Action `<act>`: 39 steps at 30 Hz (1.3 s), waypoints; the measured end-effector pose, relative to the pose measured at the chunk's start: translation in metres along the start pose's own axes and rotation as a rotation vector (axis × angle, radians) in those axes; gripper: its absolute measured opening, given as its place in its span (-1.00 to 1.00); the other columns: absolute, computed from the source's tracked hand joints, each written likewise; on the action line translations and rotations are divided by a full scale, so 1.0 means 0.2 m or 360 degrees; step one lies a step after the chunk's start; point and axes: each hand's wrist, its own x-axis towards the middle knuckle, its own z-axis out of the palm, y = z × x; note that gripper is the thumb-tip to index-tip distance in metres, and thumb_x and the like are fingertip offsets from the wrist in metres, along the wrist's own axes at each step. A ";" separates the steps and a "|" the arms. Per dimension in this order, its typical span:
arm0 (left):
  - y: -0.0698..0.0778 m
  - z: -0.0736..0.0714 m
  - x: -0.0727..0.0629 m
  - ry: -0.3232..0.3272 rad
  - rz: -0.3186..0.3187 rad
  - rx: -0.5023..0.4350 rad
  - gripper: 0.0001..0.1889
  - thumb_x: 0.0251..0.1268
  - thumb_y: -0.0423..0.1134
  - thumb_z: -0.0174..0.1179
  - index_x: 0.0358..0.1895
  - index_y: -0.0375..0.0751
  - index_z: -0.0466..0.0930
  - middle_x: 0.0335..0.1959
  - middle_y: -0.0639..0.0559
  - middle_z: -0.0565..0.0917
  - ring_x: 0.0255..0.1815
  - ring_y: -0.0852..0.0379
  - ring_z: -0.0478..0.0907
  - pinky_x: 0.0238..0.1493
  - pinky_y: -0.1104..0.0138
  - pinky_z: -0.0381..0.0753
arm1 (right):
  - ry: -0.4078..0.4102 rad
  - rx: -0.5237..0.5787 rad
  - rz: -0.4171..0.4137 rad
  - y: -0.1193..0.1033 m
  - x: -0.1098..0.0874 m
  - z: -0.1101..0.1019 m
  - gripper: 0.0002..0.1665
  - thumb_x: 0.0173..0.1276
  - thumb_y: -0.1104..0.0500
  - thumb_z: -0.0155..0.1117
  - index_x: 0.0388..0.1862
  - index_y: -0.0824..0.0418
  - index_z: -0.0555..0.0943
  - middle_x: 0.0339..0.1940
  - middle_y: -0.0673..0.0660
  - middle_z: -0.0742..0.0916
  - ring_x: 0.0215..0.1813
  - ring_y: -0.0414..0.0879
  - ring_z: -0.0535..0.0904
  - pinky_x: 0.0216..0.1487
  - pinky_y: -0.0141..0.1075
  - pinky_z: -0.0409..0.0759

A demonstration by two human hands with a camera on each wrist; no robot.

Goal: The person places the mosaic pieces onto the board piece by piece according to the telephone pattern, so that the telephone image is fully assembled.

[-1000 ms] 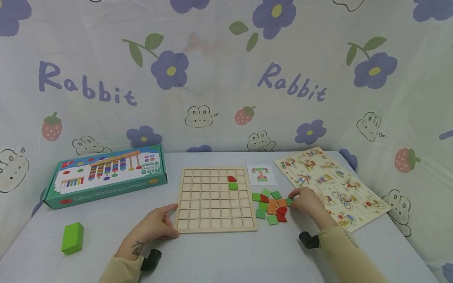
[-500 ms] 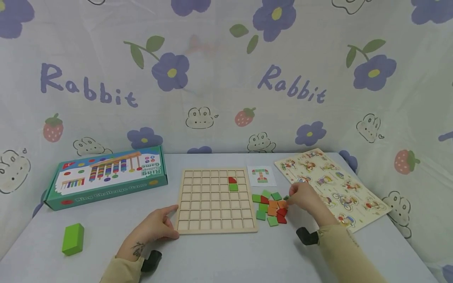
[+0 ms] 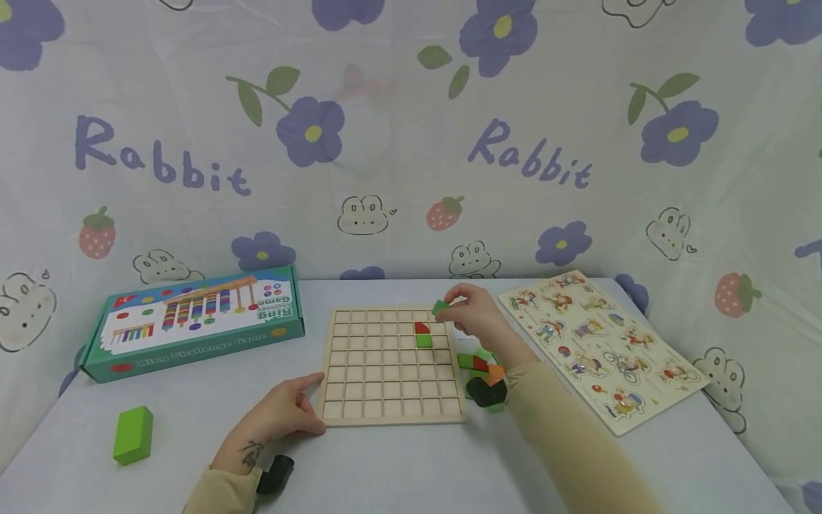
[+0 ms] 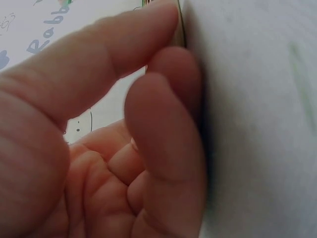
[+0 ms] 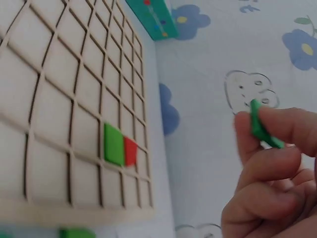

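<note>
My right hand (image 3: 478, 314) pinches a small green tile (image 3: 440, 306) between thumb and fingers above the far right corner of the wooden grid board (image 3: 393, 421). The right wrist view shows this tile (image 5: 260, 128) nearly edge-on. On the board, a red tile with a curved side (image 3: 421, 328) sits in one cell, and a green square tile (image 3: 424, 341) fills the cell just nearer. My left hand (image 3: 285, 408) rests against the board's left side, index finger at the edge and thumb by the near corner. In the left wrist view its other fingers bend loosely.
Loose green, red and orange tiles (image 3: 472, 362) lie right of the board, partly hidden under the right wrist. A picture puzzle board (image 3: 606, 357) lies farther right. A green game box (image 3: 199, 321) stands back left, with a green block (image 3: 133, 435) nearer.
My right hand has picked up a green tile from the right side of the loose tiles and carried it left and away to the board's far right corner. The left hand stays put.
</note>
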 end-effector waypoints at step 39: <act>0.00 0.01 0.00 0.0022 -0.0071 0.0016 -0.09 -0.28 -0.45 0.44 0.34 -0.21 0.26 -0.66 0.01 0.49 -0.69 0.19 0.31 -0.62 0.36 0.29 | 0.0255 -0.0887 0.0167 0.12 0.25 0.39 -0.71 0.15 0.06 0.34 -0.14 0.12 0.65 -0.09 0.05 0.68 -0.09 -0.03 0.57 -0.21 -0.18 0.47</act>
